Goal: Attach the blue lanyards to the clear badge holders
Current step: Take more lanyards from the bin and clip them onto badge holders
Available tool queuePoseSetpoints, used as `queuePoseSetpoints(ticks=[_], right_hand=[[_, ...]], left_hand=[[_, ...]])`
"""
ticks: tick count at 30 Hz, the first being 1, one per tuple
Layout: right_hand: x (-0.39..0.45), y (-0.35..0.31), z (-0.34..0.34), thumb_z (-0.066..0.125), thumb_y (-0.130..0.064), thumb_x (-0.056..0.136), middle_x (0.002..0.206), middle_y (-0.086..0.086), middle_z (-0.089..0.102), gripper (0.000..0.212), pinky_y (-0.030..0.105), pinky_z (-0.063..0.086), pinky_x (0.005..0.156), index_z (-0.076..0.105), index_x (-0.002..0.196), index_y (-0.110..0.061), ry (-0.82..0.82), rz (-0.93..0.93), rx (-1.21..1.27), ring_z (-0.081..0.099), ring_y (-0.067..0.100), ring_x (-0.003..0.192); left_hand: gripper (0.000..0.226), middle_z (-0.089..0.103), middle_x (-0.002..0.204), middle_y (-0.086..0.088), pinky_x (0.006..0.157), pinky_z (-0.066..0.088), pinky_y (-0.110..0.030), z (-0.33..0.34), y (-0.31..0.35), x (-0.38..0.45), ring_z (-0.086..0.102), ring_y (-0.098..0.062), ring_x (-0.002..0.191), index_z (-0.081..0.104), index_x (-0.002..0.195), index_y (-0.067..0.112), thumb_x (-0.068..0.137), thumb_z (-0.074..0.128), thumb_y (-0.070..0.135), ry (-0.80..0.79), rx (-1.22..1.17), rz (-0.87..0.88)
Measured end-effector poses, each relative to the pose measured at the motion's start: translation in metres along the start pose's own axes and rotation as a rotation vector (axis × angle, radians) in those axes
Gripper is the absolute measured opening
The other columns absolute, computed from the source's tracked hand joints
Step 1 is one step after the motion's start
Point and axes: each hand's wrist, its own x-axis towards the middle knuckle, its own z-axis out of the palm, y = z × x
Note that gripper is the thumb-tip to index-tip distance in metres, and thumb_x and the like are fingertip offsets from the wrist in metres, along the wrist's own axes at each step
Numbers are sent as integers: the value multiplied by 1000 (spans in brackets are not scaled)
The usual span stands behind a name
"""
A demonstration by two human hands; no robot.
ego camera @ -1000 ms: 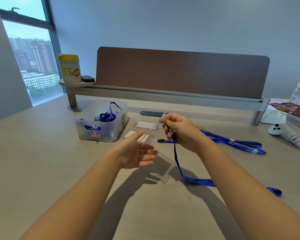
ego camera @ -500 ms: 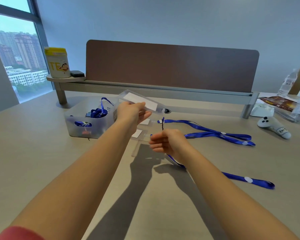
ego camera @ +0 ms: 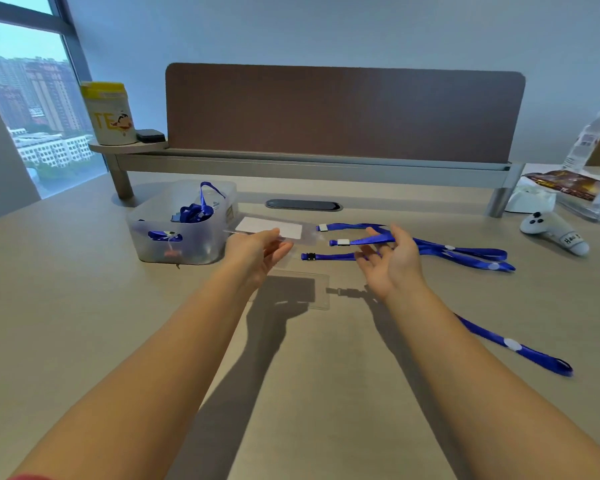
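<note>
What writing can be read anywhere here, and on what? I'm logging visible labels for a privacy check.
"TE": large orange letters on the yellow-lidded canister, beside a cartoon figure; the rest is hidden.
"Hau" or similar: handwritten tag on the white controller, too blurred to be sure.
Snack packet: print too blurred to read.
Bottle label: too small.
Bin sticker: unreadable.
</note>
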Motion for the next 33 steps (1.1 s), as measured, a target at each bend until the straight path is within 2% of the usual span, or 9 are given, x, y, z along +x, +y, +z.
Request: queuePoseSetpoints(ticks=[6, 10, 14, 17, 20, 24, 27, 29, 33], right_hand=[[4, -64, -32, 40, -13, 95, 101, 7, 62, 24, 27, 46, 82, 52, 75, -12, 238, -242, -198, 58, 17, 93], [2, -110, -45, 41, -7, 94, 100, 3, 62, 18, 19, 46, 71, 58, 98, -14, 302, -460, -273, 57, 14, 94], [-1, -118, -46, 44, -3, 93, 102, 3, 62, 34, 15, 45, 71, 53, 125, -9, 322, -541, -313, 56, 11, 94], [4, -94, -39, 43, -3, 93, 101, 8, 64, 28, 24, 48, 77, 57, 117, -7, 336, -436, -310, 58, 16, 90], [13, -57, -34, 41, -6, 93, 97, 14, 67, 22, 32, 53, 78, 57, 78, -6, 320, -257, -301, 61, 19, 71], [17, -12, -32, 35, -6, 95, 106, 19, 64, 32, 33, 52, 66, 46, 122, 4, 280, -40, -411, 63, 25, 76], [14, 7, -31, 34, -12, 97, 113, 22, 65, 35, 33, 53, 64, 45, 128, 2, 295, 112, -585, 67, 29, 86], [13, 12, -29, 32, -13, 98, 116, 24, 64, 36, 32, 53, 67, 49, 123, 5, 282, 175, -714, 67, 30, 93], [13, 14, -28, 33, -12, 98, 111, 25, 66, 35, 31, 51, 65, 53, 118, 9, 236, 175, -946, 63, 26, 77]], left_hand=[[13, 59, 81, -11, 47, 54, -15, 54, -20, -6, 61, -16, 69, 54, 101, 1, 89, 52, 5, -100, 63, -4], [24, 60, 82, -11, 60, 56, -21, 92, -29, -13, 62, -17, 69, 53, 111, -4, 89, 52, 5, -162, 36, -27], [25, 60, 80, -9, 51, 56, -17, 95, -34, -13, 62, -16, 68, 52, 113, -3, 89, 51, 6, -189, 6, -37], [28, 59, 80, -11, 47, 55, -17, 67, -35, -7, 61, -17, 68, 49, 117, -6, 90, 50, 3, -140, 5, -37], [31, 59, 83, -14, 45, 56, -18, 27, -34, 3, 61, -18, 69, 47, 120, -6, 89, 50, 1, -64, 27, -26], [33, 59, 100, -18, 37, 53, -17, -20, -33, 14, 60, -19, 71, 49, 121, -2, 89, 52, 4, 62, 92, -63], [30, 58, 94, -16, 35, 52, -16, -42, -37, 15, 58, -20, 72, 48, 120, -2, 90, 50, 3, 92, 95, -76], [31, 58, 87, -14, 44, 56, -17, -50, -40, 14, 60, -23, 77, 46, 121, -2, 91, 47, 2, 89, 45, -88], [33, 56, 104, -19, 87, 47, -38, -56, -43, 15, 53, -33, 117, 42, 126, -1, 93, 42, 1, 102, 12, -126]])
